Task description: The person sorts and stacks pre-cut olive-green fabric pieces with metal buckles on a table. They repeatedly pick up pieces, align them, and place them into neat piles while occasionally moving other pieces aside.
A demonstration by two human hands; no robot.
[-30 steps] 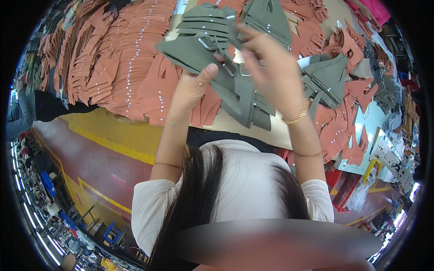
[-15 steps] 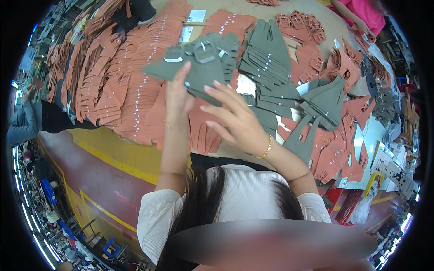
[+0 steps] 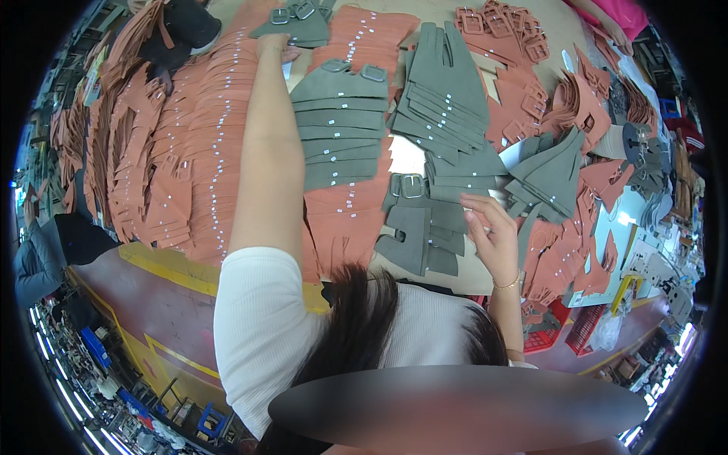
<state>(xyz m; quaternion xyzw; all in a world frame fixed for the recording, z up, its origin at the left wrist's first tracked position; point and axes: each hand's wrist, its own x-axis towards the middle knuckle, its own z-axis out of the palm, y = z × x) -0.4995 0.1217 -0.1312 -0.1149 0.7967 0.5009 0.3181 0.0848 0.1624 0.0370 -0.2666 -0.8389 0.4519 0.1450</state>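
My left hand (image 3: pixel 276 47) is stretched to the far side of the table, closed on the near edge of a dark green leather piece with buckles (image 3: pixel 305 32); some of its fingers are hidden. Just nearer lies an overlapping row of green pieces (image 3: pixel 337 121) with small white stickers and two buckles at its far end. Above the table's near right part hovers my right hand (image 3: pixel 491 233), holding nothing, its fingers loosely bent and apart. Beside it are more green leather pieces (image 3: pixel 425 231), one with a buckle.
Rows of stickered orange-brown leather pieces (image 3: pixel 220 152) cover the left of the table. Fanned green pieces (image 3: pixel 444 98) and orange-brown buckled straps (image 3: pixel 504 30) lie toward the right. A person in pink (image 3: pixel 618 15) is at the far right; another person's dark clothing (image 3: pixel 87 239) shows at left.
My left hand has moved away to the far side with the buckled green piece, uncovering the row beneath. My right hand has drawn back to the right, apart from the piece.
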